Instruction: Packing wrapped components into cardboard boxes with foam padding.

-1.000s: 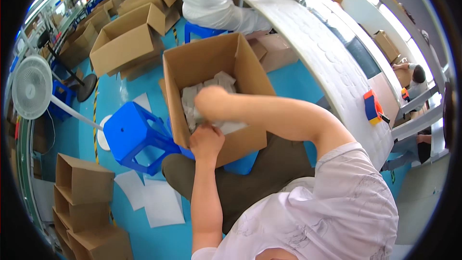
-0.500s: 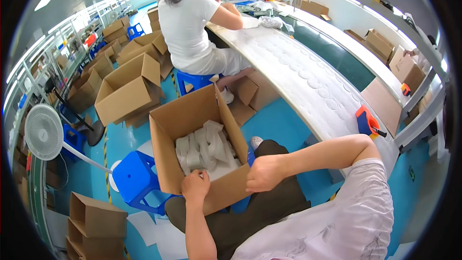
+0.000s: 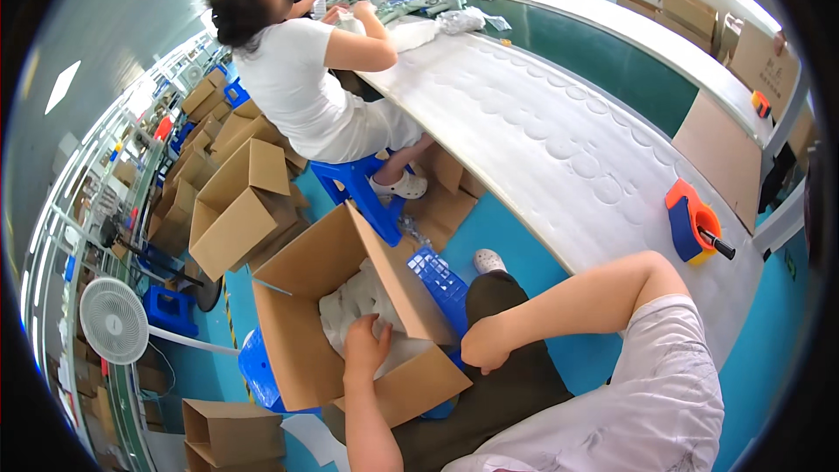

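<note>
An open cardboard box (image 3: 301, 323) stands tilted in front of me, close to my legs. Whitish wrapped bundles (image 3: 354, 301) lie in its bottom. My left hand (image 3: 367, 348) reaches over the near wall into the box, thumb and fingers apart, close to the bundles; nothing shows in its grip. Just outside the box's near right corner, my right hand (image 3: 488, 345) is curled closed. Its fingertips are turned away, so whatever they may hold is hidden.
Right, a long white worktable (image 3: 559, 140) carries an orange-and-blue tape dispenser (image 3: 695, 225). A seated co-worker (image 3: 301, 79) is ahead on a blue stool (image 3: 358, 192). Left are a white fan (image 3: 114, 321) and open cartons (image 3: 240, 210); a blue perforated plastic piece (image 3: 437, 284) adjoins the box.
My left hand has moved from the box's near rim to inside it, its fingers spreading. The right hand stays closed by the near right corner. The view has turned and tilted.
</note>
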A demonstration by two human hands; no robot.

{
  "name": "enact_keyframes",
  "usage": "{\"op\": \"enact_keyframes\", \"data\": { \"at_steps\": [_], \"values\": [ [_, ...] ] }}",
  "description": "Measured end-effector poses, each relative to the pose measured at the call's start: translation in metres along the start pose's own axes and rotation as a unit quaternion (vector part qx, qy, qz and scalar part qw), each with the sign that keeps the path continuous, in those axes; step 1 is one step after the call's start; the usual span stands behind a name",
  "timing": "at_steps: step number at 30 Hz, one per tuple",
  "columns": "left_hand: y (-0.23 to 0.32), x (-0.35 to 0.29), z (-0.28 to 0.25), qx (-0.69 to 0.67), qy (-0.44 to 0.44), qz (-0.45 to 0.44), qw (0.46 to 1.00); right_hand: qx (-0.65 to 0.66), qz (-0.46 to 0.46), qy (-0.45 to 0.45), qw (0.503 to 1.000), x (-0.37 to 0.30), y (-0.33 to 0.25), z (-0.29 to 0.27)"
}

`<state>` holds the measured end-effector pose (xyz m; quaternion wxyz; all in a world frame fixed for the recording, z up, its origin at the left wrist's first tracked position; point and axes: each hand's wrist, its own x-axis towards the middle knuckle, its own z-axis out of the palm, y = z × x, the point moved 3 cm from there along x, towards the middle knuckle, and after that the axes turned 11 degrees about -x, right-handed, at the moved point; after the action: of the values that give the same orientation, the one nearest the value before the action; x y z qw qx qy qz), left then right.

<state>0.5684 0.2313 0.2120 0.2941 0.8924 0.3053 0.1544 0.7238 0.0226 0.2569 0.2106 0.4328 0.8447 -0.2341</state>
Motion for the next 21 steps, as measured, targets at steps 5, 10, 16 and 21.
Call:
{"op": "enact_keyframes", "data": {
  "at_steps": [5, 10, 16, 21],
  "values": [
    [-0.026, 0.005, 0.028, -0.008, -0.085, 0.034, 0.996, 0.041, 0.019, 0.019, 0.999, -0.006, 0.011, 0.000],
    [-0.038, 0.008, 0.030, -0.002, -0.094, 0.032, 0.995, 0.032, 0.015, -0.020, 0.999, -0.007, 0.006, -0.002],
    [-0.011, 0.001, 0.023, -0.051, -0.067, 0.000, 0.996, 0.024, 0.014, -0.018, 0.999, 0.002, 0.008, 0.006],
    [-0.016, -0.002, 0.023, -0.039, -0.062, 0.004, 0.997, 0.027, 0.020, -0.012, 0.999, 0.003, 0.006, 0.006]
  ]
}}
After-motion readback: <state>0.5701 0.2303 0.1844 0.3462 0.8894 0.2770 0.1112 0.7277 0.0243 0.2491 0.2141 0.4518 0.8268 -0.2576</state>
